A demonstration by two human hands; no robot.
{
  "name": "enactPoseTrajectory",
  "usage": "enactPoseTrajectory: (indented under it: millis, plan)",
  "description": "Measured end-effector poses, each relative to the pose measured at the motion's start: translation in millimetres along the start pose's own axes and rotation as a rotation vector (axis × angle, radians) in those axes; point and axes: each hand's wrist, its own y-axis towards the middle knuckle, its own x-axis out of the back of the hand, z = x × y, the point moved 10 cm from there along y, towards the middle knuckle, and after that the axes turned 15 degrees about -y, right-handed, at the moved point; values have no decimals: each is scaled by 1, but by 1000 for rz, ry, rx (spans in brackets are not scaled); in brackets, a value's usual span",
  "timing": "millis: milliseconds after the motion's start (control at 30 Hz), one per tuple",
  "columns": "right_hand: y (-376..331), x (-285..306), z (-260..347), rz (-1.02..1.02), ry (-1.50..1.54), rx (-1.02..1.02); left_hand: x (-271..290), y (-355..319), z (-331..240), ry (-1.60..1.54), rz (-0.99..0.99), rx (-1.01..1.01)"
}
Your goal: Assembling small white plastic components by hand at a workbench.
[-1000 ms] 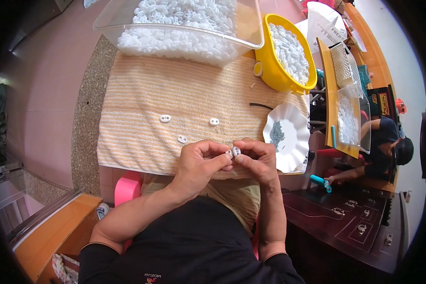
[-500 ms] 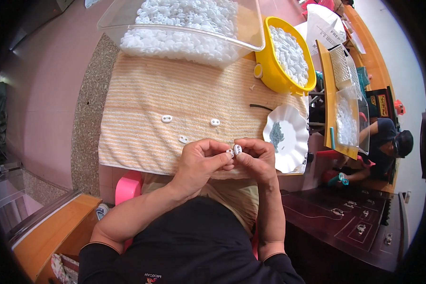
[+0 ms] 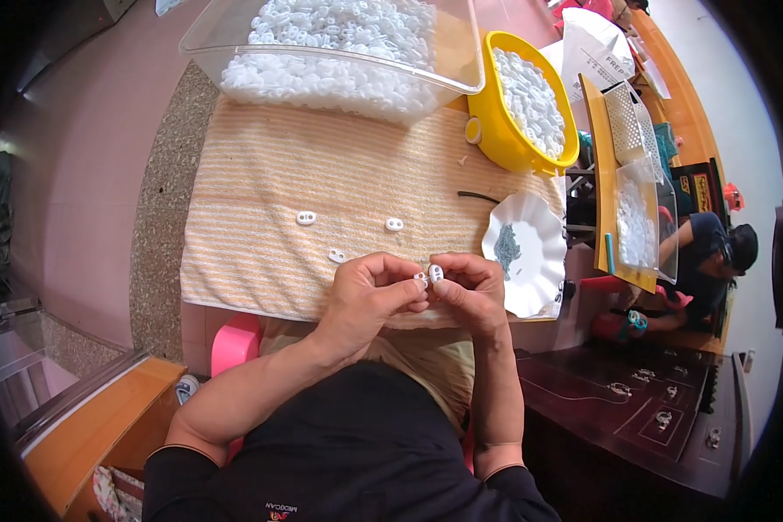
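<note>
Above the near edge of the towel, both my hands meet. My left hand (image 3: 376,294) pinches a small white plastic part (image 3: 421,279) between thumb and fingers. Close against it, my right hand (image 3: 471,289) grips a white oval two-holed plastic piece (image 3: 436,272), thumb in front. The fingers partly hide both parts, and I cannot tell whether they are joined. Similar two-holed pieces lie on the towel: one (image 3: 305,217) to the left, one (image 3: 394,224) beyond my hands, and one (image 3: 337,256) beside my left hand.
A clear bin (image 3: 332,50) of white parts stands at the far side, a yellow tub (image 3: 487,130) beside it. Small grey pieces lie on a scalloped white plate (image 3: 539,252) by my right hand, near a black strip (image 3: 478,195). A co-worker (image 3: 709,257) sits to the right.
My hands keep nearly the same pose, both parts still pinched together. At the right, the co-worker's hand and the teal thing near it have shifted slightly.
</note>
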Motion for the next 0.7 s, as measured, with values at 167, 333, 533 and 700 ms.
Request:
enactPoseTrajectory:
  millis: [167, 333, 533, 700]
  plan:
    - [0, -2, 3, -1, 9, 12, -1, 1, 0, -7, 8, -5]
    - [0, -3, 4, 11, -3, 27, 1, 1, 1, -13, 1, 4]
    - [-1, -3, 5, 16, -18, 26, 0, 1, 1, -10, 6, 8]
    - [0, -3, 5, 5, -18, -2, 1, 1, 1, -14, -6, 13]
